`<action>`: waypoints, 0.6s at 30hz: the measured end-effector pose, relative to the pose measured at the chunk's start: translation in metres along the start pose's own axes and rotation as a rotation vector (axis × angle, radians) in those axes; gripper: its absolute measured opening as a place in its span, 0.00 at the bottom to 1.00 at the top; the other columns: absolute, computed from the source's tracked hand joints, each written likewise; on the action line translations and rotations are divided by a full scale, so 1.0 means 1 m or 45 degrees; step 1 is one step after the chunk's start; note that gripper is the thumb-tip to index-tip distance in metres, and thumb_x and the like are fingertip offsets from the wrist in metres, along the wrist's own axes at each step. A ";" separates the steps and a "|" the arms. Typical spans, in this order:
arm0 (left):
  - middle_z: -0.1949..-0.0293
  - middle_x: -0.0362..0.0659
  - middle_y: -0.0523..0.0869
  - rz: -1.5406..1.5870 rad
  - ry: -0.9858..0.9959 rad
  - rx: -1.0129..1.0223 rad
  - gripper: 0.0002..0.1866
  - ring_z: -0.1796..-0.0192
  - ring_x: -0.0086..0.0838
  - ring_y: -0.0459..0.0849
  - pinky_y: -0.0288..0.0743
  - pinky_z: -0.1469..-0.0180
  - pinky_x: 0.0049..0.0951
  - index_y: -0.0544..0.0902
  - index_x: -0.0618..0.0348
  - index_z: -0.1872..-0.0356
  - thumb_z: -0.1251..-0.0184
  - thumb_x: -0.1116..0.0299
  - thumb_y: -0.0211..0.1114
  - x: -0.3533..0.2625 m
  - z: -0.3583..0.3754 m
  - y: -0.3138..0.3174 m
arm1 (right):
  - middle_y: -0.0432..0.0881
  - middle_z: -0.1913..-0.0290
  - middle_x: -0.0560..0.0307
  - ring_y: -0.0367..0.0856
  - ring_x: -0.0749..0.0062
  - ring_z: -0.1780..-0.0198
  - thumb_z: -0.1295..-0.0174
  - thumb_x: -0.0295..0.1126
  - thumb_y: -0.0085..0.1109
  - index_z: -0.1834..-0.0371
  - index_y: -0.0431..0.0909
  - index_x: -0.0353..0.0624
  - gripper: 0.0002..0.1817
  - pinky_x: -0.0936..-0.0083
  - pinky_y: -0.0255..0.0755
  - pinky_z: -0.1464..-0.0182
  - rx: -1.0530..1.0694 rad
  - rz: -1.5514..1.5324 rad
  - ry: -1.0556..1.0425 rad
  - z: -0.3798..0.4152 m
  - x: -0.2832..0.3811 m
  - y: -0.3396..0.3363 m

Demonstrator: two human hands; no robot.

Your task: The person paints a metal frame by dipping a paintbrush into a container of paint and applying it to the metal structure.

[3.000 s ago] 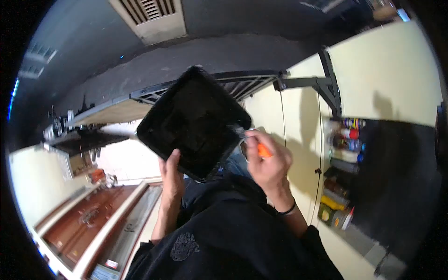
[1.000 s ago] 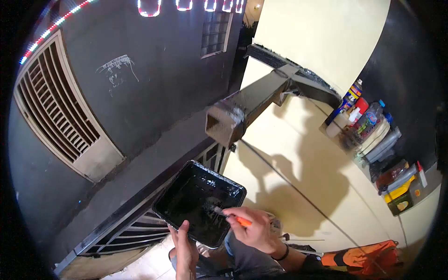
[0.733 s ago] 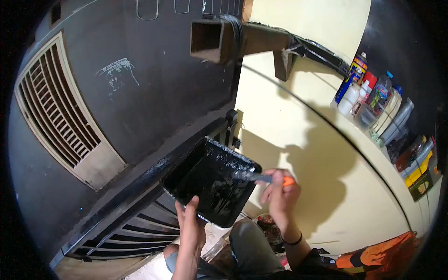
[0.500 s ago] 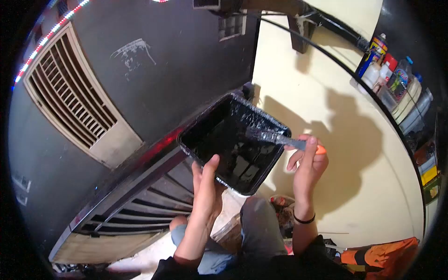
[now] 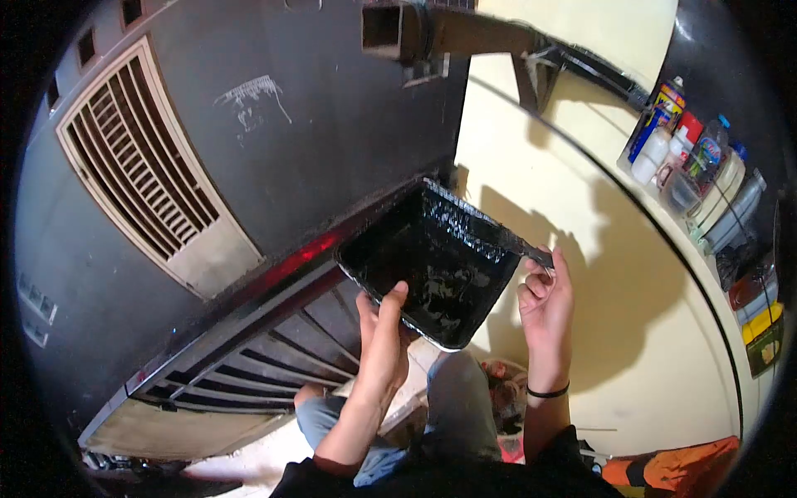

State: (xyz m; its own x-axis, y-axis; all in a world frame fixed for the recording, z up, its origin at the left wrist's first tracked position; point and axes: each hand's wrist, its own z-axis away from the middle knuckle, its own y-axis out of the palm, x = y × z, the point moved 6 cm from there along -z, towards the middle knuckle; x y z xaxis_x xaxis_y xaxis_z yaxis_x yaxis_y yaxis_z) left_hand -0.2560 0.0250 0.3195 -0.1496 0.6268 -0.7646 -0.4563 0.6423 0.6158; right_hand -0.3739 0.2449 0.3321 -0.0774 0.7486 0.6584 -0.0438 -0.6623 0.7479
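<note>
My left hand grips the near-left edge of a black paint tray, its thumb over the rim and its other fingers underneath. Wet, glossy black paint coats the inside of the tray. In my right hand is a paintbrush, pinched by the handle between thumb and fingers. The brush appears edge-on at the tray's upper right rim, its dark bristle end against or just over the rim; exact contact cannot be made out.
A dark wall with a barred vent rises at left, above a slatted metal gate. A rusty square beam juts across the top. Spray can and bottles line the right. An orange bag lies lower right.
My right hand has turned the brush from flat to edge-on and drawn its bristles from inside the tray toward the right rim. The tray sits slightly further right in view.
</note>
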 end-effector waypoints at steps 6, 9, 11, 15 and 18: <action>0.34 0.44 0.75 0.003 -0.048 -0.012 0.31 0.33 0.39 0.75 0.71 0.36 0.54 0.65 0.52 0.29 0.27 0.54 0.64 0.011 -0.003 0.010 | 0.88 0.62 0.49 0.76 0.82 0.78 0.22 0.53 0.53 0.44 0.78 0.34 0.28 0.85 0.60 0.79 -0.021 0.159 -0.839 0.016 0.079 0.058; 0.34 0.48 0.72 0.024 0.013 0.063 0.33 0.34 0.40 0.76 0.83 0.49 0.47 0.59 0.54 0.31 0.27 0.53 0.65 0.010 -0.001 0.007 | 0.88 0.62 0.46 0.79 0.77 0.78 0.20 0.50 0.49 0.44 0.78 0.30 0.28 0.85 0.63 0.79 0.075 0.314 -1.188 0.028 0.117 0.107; 0.34 0.49 0.72 0.002 0.040 0.054 0.34 0.33 0.40 0.76 0.82 0.47 0.48 0.59 0.55 0.30 0.27 0.53 0.65 0.007 0.007 0.008 | 0.89 0.62 0.45 0.80 0.79 0.77 0.18 0.45 0.46 0.46 0.79 0.29 0.25 0.83 0.67 0.76 0.089 0.459 -1.384 0.023 0.124 0.129; 0.32 0.51 0.70 0.026 0.062 0.016 0.36 0.31 0.43 0.74 0.77 0.39 0.55 0.57 0.55 0.28 0.27 0.55 0.66 0.009 0.021 -0.004 | 0.90 0.58 0.57 0.81 0.84 0.74 0.25 0.20 0.53 0.43 0.83 0.36 0.13 0.83 0.75 0.69 0.150 0.661 -1.589 0.006 0.115 0.161; 0.28 0.51 0.67 0.064 0.048 0.050 0.38 0.27 0.47 0.71 0.74 0.35 0.64 0.56 0.52 0.25 0.28 0.55 0.66 0.010 0.027 -0.010 | 0.90 0.53 0.50 0.87 0.78 0.71 0.28 0.26 0.62 0.41 0.84 0.41 0.14 0.83 0.80 0.63 0.412 0.725 -1.640 0.011 0.099 0.173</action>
State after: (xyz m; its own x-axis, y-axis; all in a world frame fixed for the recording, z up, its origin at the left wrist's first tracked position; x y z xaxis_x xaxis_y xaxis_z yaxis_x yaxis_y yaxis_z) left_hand -0.2288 0.0367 0.3111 -0.2051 0.6422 -0.7386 -0.4128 0.6274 0.6603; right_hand -0.3779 0.2043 0.5275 0.9352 0.0109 0.3540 -0.0772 -0.9692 0.2339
